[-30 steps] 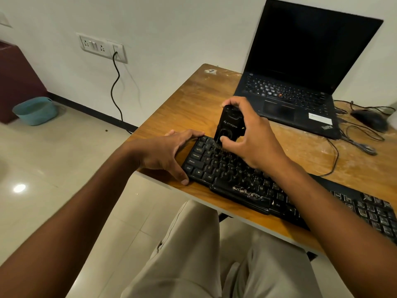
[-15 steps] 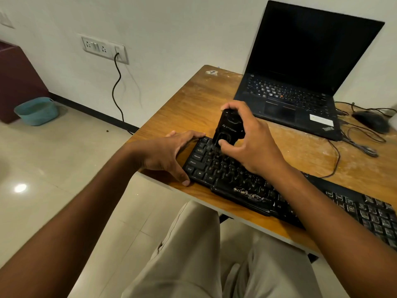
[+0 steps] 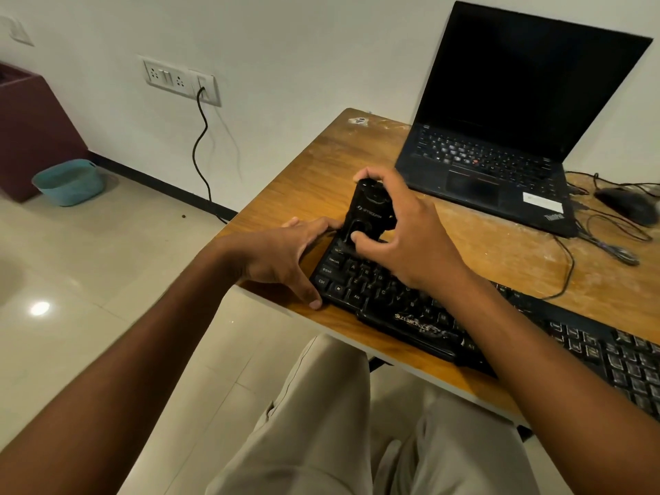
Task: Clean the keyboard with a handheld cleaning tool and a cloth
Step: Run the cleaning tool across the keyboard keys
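Right hand: we see the right hand (image 3: 410, 241) curled around a black handheld cleaning tool (image 3: 368, 214); the fingers go over its top and the thumb presses on its front, low down.
Cleaning tool: it stands nearly upright, a little tilted, with its lower end on the top-left keys of the keyboard (image 3: 446, 316).
Left hand: the left hand (image 3: 282, 255) lies at the left end of the keyboard with fingers rather straight; the thumb rests at the near-left corner and the fingers reach along the far-left edge. It grips nothing.
Hands together: the 2 hands are near each other, the fingertips of the left one just beside the base of the tool.
Keyboard: black, it lies slanted along the near edge of the wooden table (image 3: 310, 173).
Behind: an open laptop (image 3: 500, 137) with a dark screen stands on the far part of the table, well apart from the keyboard.
Right side: a black mouse (image 3: 625, 205) and some cables (image 3: 607, 241) lie beside the laptop.
Floor: a teal basket (image 3: 69, 182) stands near the wall, under a wall socket (image 3: 180, 80) with 1 cord plugged in.
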A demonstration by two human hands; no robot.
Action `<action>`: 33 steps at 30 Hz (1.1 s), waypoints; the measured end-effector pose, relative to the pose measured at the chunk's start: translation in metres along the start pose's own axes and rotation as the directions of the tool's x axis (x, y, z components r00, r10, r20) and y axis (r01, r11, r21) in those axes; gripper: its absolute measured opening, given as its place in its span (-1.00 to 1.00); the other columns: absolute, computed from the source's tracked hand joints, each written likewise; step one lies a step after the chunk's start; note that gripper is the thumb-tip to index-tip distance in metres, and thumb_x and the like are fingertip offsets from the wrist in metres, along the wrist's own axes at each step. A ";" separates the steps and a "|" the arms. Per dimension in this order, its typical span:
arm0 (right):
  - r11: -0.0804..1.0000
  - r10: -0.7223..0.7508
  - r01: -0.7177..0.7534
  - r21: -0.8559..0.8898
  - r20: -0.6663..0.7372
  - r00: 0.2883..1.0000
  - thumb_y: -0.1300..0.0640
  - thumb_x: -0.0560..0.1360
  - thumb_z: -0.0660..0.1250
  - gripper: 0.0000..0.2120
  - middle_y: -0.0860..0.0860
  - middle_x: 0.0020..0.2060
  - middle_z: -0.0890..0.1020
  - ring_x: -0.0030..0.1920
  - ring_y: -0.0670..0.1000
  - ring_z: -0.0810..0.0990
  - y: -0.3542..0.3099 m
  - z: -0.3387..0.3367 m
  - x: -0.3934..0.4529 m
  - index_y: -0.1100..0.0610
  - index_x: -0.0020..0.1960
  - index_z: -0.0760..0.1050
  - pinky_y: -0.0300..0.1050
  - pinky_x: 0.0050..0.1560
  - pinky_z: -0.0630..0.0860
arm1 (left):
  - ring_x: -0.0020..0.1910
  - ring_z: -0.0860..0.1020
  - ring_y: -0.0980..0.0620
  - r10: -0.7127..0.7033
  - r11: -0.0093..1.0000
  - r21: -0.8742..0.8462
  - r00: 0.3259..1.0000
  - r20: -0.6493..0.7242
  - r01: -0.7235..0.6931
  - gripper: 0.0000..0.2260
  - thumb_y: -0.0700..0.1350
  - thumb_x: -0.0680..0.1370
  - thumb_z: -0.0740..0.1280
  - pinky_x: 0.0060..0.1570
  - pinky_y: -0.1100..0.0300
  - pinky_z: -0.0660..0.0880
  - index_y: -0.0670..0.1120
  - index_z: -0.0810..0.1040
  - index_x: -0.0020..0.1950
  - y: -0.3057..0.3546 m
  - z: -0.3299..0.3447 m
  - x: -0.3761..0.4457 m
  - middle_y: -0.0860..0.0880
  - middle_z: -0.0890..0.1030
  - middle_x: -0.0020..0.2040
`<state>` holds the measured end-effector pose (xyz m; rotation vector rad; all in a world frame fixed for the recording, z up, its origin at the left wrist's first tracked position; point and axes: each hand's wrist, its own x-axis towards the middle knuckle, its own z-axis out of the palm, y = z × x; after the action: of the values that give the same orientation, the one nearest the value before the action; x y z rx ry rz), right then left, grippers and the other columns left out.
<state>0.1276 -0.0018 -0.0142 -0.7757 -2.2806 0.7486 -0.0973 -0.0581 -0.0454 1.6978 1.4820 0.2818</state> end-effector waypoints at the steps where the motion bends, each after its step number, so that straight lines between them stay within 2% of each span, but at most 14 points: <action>1: 0.999 -0.024 0.023 0.039 0.026 0.999 0.23 0.46 0.52 -0.39 0.00 -0.05 0.56 -0.20 -0.06 0.63 -0.005 0.003 -0.003 -0.08 0.38 0.33 -0.20 -0.32 0.61 | 0.61 0.00 -0.22 -0.004 1.000 0.012 1.000 -0.005 0.004 0.08 -0.03 0.28 0.69 0.56 -0.30 0.07 0.31 0.06 0.58 0.001 0.000 -0.001 0.16 0.29 0.48; 2: 0.997 -0.047 0.043 0.068 0.061 0.997 0.23 0.46 0.52 -0.40 0.00 -0.05 0.57 -0.19 -0.06 0.64 -0.009 0.006 -0.006 -0.06 0.38 0.33 -0.19 -0.32 0.63 | 0.63 -0.05 -0.19 0.000 1.000 0.020 1.000 -0.011 0.000 0.06 -0.04 0.30 0.68 0.58 -0.27 0.02 0.26 0.07 0.58 0.000 0.000 -0.002 0.14 0.26 0.50; 4: 0.995 -0.079 0.072 0.064 0.105 0.991 0.22 0.46 0.52 -0.40 -0.02 -0.05 0.57 -0.19 -0.08 0.64 -0.009 0.014 -0.010 -0.05 0.38 0.33 -0.20 -0.32 0.63 | 0.63 -0.05 -0.17 0.017 0.999 0.028 1.000 -0.006 -0.017 0.02 -0.05 0.31 0.67 0.60 -0.25 -0.02 0.23 0.09 0.58 0.001 0.001 -0.002 0.23 0.26 0.44; 7: 0.999 -0.027 0.026 0.027 0.057 0.998 0.23 0.46 0.51 -0.40 0.00 -0.06 0.57 -0.21 -0.06 0.64 0.002 0.014 -0.002 -0.09 0.37 0.33 -0.15 -0.31 0.66 | 0.58 0.09 -0.21 0.019 1.000 0.014 1.000 -0.008 -0.019 0.07 -0.02 0.27 0.69 0.55 -0.31 0.12 0.27 0.09 0.58 -0.002 0.001 0.001 0.44 0.26 0.22; 9: 1.000 0.024 -0.025 0.004 0.006 1.000 0.23 0.46 0.51 -0.39 0.00 -0.05 0.56 -0.18 -0.05 0.64 0.009 0.010 0.007 -0.13 0.37 0.33 -0.14 -0.31 0.66 | 0.55 0.15 -0.20 0.026 1.000 0.000 1.000 -0.010 -0.026 0.09 0.00 0.24 0.71 0.52 -0.33 0.18 0.33 0.09 0.56 -0.006 0.000 0.003 0.42 0.29 0.18; 13: 0.998 0.062 -0.061 0.013 -0.047 0.997 0.23 0.46 0.50 -0.39 0.00 -0.02 0.56 -0.12 -0.06 0.64 0.008 0.006 0.016 -0.17 0.35 0.33 -0.13 -0.26 0.67 | 0.56 0.12 -0.21 0.035 0.999 -0.003 0.999 0.004 -0.035 0.09 0.05 0.21 0.71 0.52 -0.33 0.17 0.36 0.10 0.54 -0.007 0.000 0.004 0.39 0.31 0.23; 16: 0.997 0.000 -0.002 0.079 0.025 1.000 0.24 0.45 0.51 -0.40 -0.01 -0.04 0.57 -0.16 -0.05 0.64 -0.007 0.009 0.006 -0.12 0.35 0.34 -0.13 -0.27 0.66 | 0.61 0.02 -0.22 0.015 1.000 0.013 1.000 -0.005 -0.015 0.10 0.00 0.26 0.70 0.56 -0.33 0.08 0.25 0.07 0.60 -0.005 0.000 0.002 0.27 0.30 0.36; 19: 0.996 -0.053 0.045 0.070 0.113 0.992 0.24 0.44 0.52 -0.40 0.00 -0.06 0.58 -0.21 -0.03 0.65 -0.011 0.015 -0.004 -0.10 0.35 0.34 -0.14 -0.31 0.66 | 0.58 0.09 -0.24 0.040 0.999 0.019 0.999 0.001 -0.040 0.04 0.01 0.26 0.70 0.54 -0.32 0.14 0.24 0.13 0.56 -0.007 0.000 0.004 0.47 0.25 0.18; 21: 0.999 -0.009 0.005 0.041 0.081 0.997 0.24 0.44 0.52 -0.39 0.01 -0.06 0.58 -0.22 -0.03 0.65 -0.004 0.014 -0.001 -0.13 0.35 0.33 -0.11 -0.31 0.67 | 0.56 0.12 -0.24 0.044 0.999 0.021 0.999 -0.008 -0.043 0.08 0.05 0.22 0.70 0.51 -0.33 0.20 0.28 0.11 0.57 -0.010 0.000 0.006 0.47 0.25 0.14; 24: 0.996 0.084 -0.084 0.012 -0.003 0.996 0.24 0.46 0.51 -0.38 0.02 -0.03 0.56 -0.15 0.00 0.66 0.006 0.008 0.010 -0.17 0.34 0.32 -0.10 -0.32 0.67 | 0.55 0.14 -0.23 0.035 0.999 0.006 0.999 -0.007 -0.035 0.14 0.14 0.15 0.69 0.50 -0.33 0.21 0.36 0.07 0.56 -0.012 0.000 0.007 0.41 0.28 0.19; 28: 0.996 0.086 -0.084 0.043 -0.044 0.995 0.27 0.46 0.50 -0.39 0.00 -0.03 0.55 -0.15 -0.07 0.64 0.001 0.005 0.008 -0.16 0.33 0.32 -0.23 -0.37 0.59 | 0.56 0.12 -0.24 0.041 0.999 -0.004 0.999 -0.001 -0.041 0.12 0.13 0.15 0.69 0.51 -0.35 0.19 0.36 0.09 0.55 -0.011 0.001 0.008 0.39 0.29 0.21; 33: 0.990 -0.015 0.008 0.142 0.049 0.999 0.25 0.45 0.52 -0.38 -0.04 -0.02 0.59 -0.13 -0.08 0.68 -0.026 0.013 -0.024 -0.08 0.36 0.32 -0.18 -0.30 0.66 | 0.62 -0.04 -0.18 0.054 0.998 0.027 0.999 -0.004 -0.054 0.01 0.03 0.26 0.69 0.58 -0.32 -0.05 0.28 0.14 0.53 -0.012 0.001 0.007 0.29 0.33 0.39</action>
<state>0.1251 -0.0401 -0.0141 -0.6843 -2.2459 0.9230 -0.1031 -0.0523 -0.0564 1.7617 1.4507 0.2969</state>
